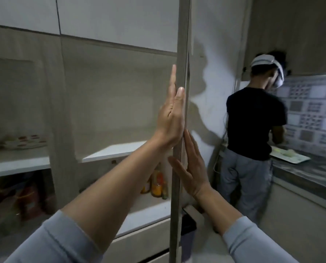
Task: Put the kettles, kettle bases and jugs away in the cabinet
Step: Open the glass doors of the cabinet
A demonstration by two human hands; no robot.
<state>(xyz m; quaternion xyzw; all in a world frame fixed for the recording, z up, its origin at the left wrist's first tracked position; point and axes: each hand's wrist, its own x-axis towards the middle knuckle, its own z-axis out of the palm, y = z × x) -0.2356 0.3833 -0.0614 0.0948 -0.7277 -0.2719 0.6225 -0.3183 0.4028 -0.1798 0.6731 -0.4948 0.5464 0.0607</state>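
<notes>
Fingers (172,80) of the left hand (170,118) lie straight and together, flat against the edge-on cabinet door (180,44); the right hand (191,166) presses its spread fingers on the other face. Pale, open cabinet (101,88) shelves sit left, jars (156,184) below. Another person (253,141) stands at the counter (306,171).

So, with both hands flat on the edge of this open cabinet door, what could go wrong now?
1. The left hand and right hand press flat on opposite faces of the tall grey cabinet door, with no closed grip; it may slip or swing and pinch fingers.
2. The person in a black shirt stands close behind; a wider swing might hit them.
3. The yellow glass jars stand near the shelf front and could be knocked.
</notes>
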